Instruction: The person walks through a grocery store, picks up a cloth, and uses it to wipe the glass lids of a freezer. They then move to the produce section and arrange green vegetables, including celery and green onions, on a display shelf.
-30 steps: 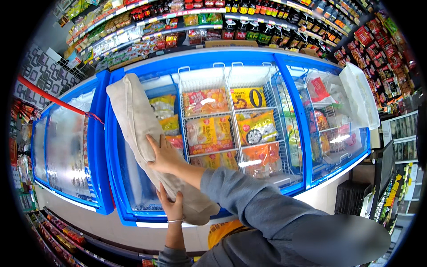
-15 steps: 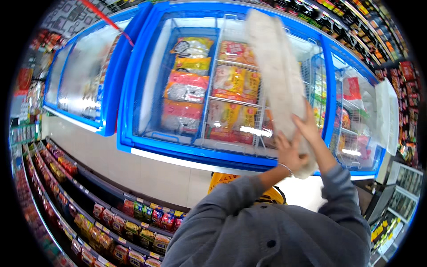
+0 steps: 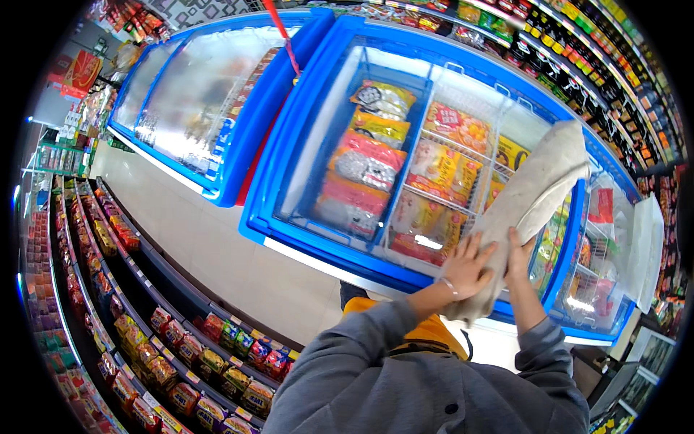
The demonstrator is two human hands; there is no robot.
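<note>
Shop aisle, blue freezers [image 3: 340,239] below. Both hands clasp a long pale cloth roll [image 3: 528,210] near its lower end, over the open freezer: left hand [image 3: 468,269] flat against it, right hand [image 3: 519,254] gripping behind. It looks soft, floppy, light; hold it lower-middle.

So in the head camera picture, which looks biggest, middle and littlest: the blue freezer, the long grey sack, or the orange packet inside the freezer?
1. Blue freezer, by far the biggest.
2. Long grey sack, though it is nearer the camera, so it looks larger.
3. Orange packet, smallest.
</note>
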